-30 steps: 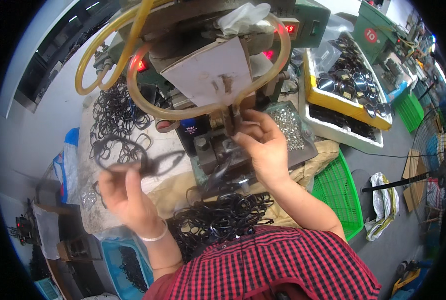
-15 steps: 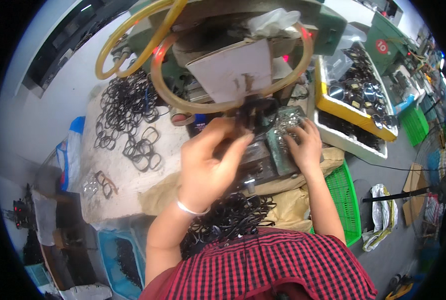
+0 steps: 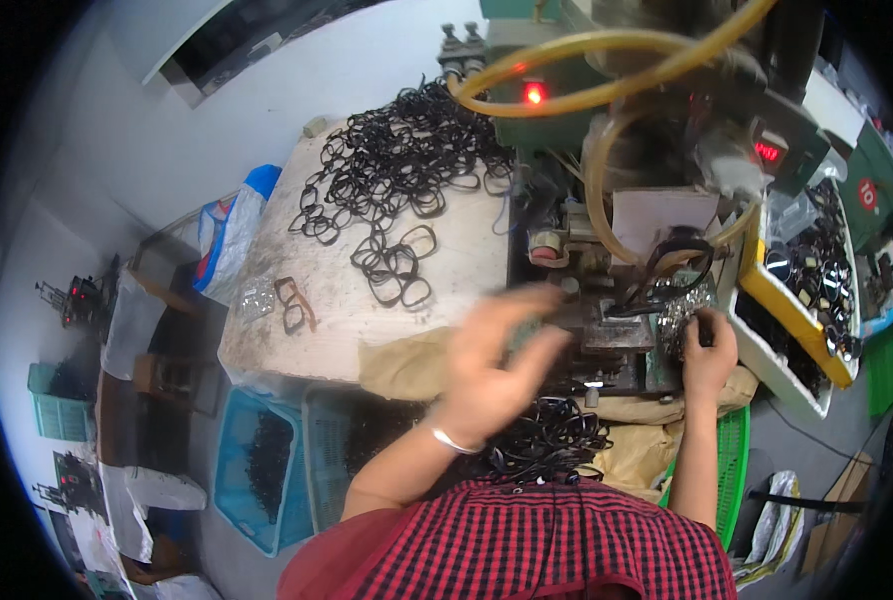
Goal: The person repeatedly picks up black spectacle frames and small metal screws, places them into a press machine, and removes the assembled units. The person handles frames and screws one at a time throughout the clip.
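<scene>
My left hand, blurred by motion, is left of the machine fixture with its fingers apart and nothing visible in them. A black eyeglass frame sits tilted at the fixture, clear of both hands. On the right, a heap of small shiny metal parts lies on a green tray. Over this heap my right hand bends its fingers and thumb together at the parts; whatever is between the fingertips is too small to make out.
Many black eyeglass frames cover the pale table. More frames lie just before me. Yellow hoses loop over the machine. Right stands a yellow-edged foam box of glasses; blue baskets stand lower left.
My left hand has let go of the black eyeglass frame and drawn back left from it. My right hand stays at the metal parts, its fingers more curled. The view has swung left.
</scene>
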`<action>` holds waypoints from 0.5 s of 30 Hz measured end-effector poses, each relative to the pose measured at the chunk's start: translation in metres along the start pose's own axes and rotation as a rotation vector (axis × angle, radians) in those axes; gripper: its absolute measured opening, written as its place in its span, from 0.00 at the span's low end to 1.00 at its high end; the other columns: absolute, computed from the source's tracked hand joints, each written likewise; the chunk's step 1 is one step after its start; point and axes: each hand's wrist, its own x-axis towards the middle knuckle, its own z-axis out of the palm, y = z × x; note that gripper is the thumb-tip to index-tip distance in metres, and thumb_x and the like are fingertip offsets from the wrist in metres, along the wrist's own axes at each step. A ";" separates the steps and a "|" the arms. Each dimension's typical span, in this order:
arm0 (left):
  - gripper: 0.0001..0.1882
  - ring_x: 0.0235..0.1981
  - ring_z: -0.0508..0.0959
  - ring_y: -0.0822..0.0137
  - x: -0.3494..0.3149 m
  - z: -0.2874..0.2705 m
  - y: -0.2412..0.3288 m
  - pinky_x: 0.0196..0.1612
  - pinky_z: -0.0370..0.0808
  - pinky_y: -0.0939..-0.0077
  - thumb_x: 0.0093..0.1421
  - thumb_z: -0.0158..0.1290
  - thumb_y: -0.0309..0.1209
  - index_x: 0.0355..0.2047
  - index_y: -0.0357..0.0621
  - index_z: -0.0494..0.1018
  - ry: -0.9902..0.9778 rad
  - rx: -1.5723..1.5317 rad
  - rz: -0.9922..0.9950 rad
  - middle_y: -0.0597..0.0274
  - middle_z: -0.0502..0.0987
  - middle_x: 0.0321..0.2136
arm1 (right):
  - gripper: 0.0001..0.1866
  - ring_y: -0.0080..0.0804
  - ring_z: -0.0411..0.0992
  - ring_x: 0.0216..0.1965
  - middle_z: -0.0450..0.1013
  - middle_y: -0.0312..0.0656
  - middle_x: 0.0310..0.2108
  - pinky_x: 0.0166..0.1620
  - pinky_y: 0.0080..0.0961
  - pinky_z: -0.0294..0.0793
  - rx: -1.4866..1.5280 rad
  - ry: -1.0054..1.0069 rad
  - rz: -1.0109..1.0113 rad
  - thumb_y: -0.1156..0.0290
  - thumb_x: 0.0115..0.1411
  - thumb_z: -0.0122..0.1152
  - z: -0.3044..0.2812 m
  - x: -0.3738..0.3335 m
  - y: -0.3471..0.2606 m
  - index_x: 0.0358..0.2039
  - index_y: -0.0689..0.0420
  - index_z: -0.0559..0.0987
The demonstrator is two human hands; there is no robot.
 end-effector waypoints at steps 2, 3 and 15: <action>0.13 0.45 0.79 0.62 -0.007 -0.040 -0.038 0.52 0.73 0.68 0.58 0.59 0.24 0.44 0.37 0.76 0.392 0.414 -0.084 0.55 0.81 0.42 | 0.09 0.39 0.77 0.38 0.78 0.47 0.35 0.45 0.30 0.74 0.175 -0.003 0.110 0.76 0.56 0.63 -0.005 -0.009 0.008 0.38 0.61 0.79; 0.11 0.41 0.78 0.64 -0.001 -0.063 -0.066 0.48 0.74 0.67 0.59 0.59 0.26 0.42 0.36 0.76 0.492 0.276 -0.273 0.56 0.80 0.38 | 0.08 0.32 0.77 0.37 0.78 0.44 0.35 0.44 0.26 0.74 0.199 -0.005 0.139 0.76 0.58 0.61 -0.011 -0.011 0.007 0.39 0.62 0.78; 0.14 0.30 0.83 0.50 0.039 -0.161 -0.256 0.38 0.78 0.63 0.48 0.50 0.24 0.33 0.41 0.83 0.105 0.767 -0.504 0.43 0.81 0.28 | 0.08 0.26 0.75 0.40 0.78 0.43 0.38 0.47 0.22 0.72 0.427 -0.003 0.233 0.76 0.63 0.58 -0.001 0.014 -0.011 0.41 0.63 0.79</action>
